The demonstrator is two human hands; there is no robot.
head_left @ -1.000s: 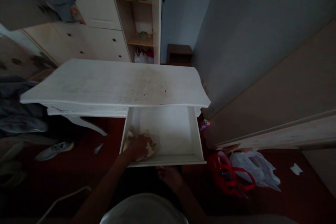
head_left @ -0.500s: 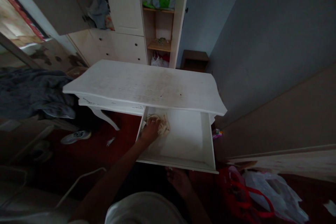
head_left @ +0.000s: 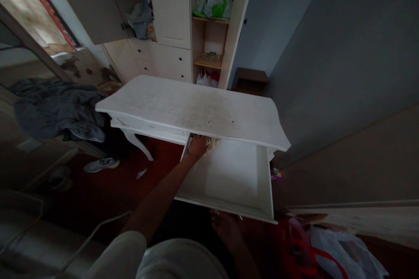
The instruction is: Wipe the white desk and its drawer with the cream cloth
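A white desk [head_left: 183, 104] stands in front of me with its right drawer [head_left: 229, 183] pulled out. My left hand [head_left: 197, 146] reaches deep into the drawer's back left corner, just under the desk top, and presses down on a crumpled cream cloth [head_left: 212, 142]. The fingers are closed on the cloth. My right hand [head_left: 225, 226] sits below the drawer's front edge in shadow, curled under the front panel; its grip is hard to make out.
A cream wardrobe [head_left: 170, 13] with open shelves and plastic bags stands behind the desk. A grey blanket [head_left: 55, 107] lies at the left. A shoe [head_left: 101, 165] sits on the dark red floor. A red bag [head_left: 301, 248] and white plastic bags [head_left: 343, 253] lie at the lower right.
My left hand has slid the cloth from the drawer's front left to its back left corner, under the desk top. The view has shifted, so the desk appears further right.
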